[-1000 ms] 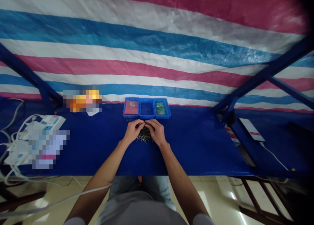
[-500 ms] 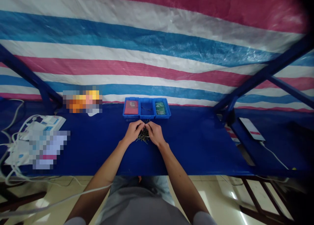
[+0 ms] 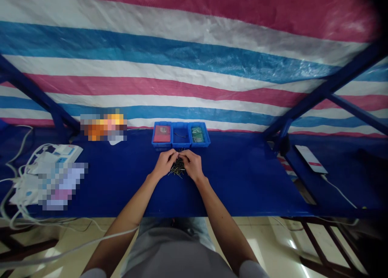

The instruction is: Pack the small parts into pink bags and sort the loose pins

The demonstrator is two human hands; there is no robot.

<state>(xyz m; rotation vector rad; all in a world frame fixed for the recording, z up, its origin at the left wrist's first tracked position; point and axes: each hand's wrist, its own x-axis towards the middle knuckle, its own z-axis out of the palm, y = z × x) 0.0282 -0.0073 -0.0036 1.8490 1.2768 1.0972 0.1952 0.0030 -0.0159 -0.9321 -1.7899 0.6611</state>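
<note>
slender dark metal pins (image 3: pixel 178 168) lie heaped near the middle of the far edge of the blue-topped table (image 3: pixel 242 197), the left hand (image 3: pixel 164 163) and right hand (image 3: pixel 192 164) curled over them, fingertips pinched together, their hold too small to tell. a careless brush could scatter the loose pile. just beyond, three joined blue plastic bins (image 3: pixel 180 146) hold a red packet (image 3: pixel 161 133), few dark pins (image 3: pixel 180 135) and a green packet (image 3: pixel 197 134).

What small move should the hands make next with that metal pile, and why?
Probably pinch one piece from the metal pile with the right hand and drop it in the middle blue bin: both hands are at the pile, and that bin holds a few similar thin pieces.
</note>
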